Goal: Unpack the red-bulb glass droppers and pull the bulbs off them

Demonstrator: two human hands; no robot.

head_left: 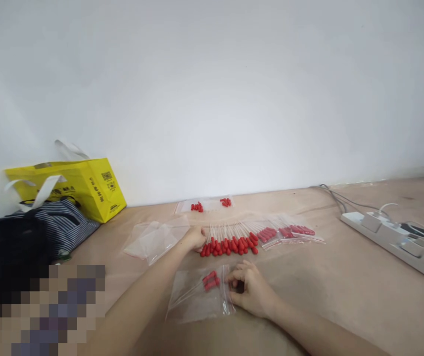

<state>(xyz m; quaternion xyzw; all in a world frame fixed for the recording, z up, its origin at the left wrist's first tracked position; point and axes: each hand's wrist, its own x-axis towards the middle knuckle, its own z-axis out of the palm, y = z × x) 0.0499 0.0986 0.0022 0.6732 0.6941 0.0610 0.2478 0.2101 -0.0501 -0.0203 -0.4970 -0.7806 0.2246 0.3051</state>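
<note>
A row of thin pale sticks with bulb-shaped red tips [230, 245] lies side by side on the brown surface, tips towards me. My left hand [196, 239] is at the row's left end, its fingers closed about the outermost stick; the fingertips are partly hidden. Nearer to me lies a clear zip bag [193, 306] with a few red-tipped sticks [211, 280] inside. My right hand [251, 289] curls at that bag's right, zip-lined edge, thumb and fingers gripping it.
Flat clear bags [152, 240] lie left of the row. Filled bags [289, 231] lie to the right, another bag [212, 204] by the wall. A yellow carrier bag [100, 193], striped bag [70, 222] and black bag [11, 262] stand left. A power strip [393, 242] with cables is right.
</note>
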